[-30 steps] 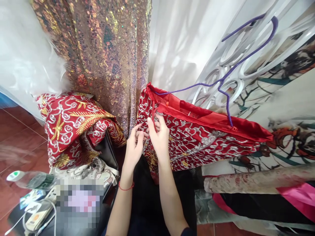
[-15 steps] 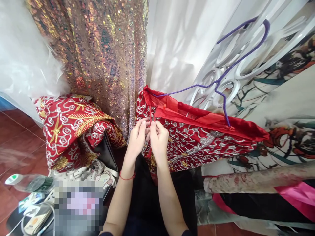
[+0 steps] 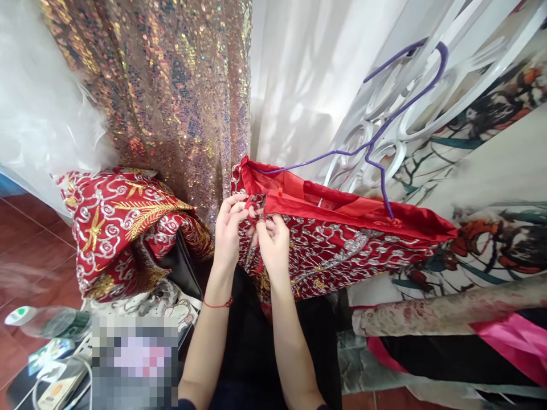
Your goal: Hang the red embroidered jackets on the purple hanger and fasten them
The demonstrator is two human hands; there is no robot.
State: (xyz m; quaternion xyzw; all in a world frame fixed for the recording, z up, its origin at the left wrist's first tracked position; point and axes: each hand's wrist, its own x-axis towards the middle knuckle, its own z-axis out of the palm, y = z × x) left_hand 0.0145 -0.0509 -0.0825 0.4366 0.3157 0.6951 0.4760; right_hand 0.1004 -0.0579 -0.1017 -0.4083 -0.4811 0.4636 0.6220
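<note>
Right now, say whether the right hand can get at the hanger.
Probably yes: nothing covers the middle of the hanger above the red garment, though the right hand seems to hold a red string.

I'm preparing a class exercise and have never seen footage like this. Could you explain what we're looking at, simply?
There is no machine here: a person works with two bare hands, seen from a camera worn on their head, looking forward and down. The left hand, with a red bracelet at its wrist, and the right hand finger thin red ties at the edge of a red embroidered garment on a purple hanger. To the left is another red embroidered cloth; below it, a bottle lies on its side. Part of the lower left is pixelated, so I can't identify what's there.
</note>
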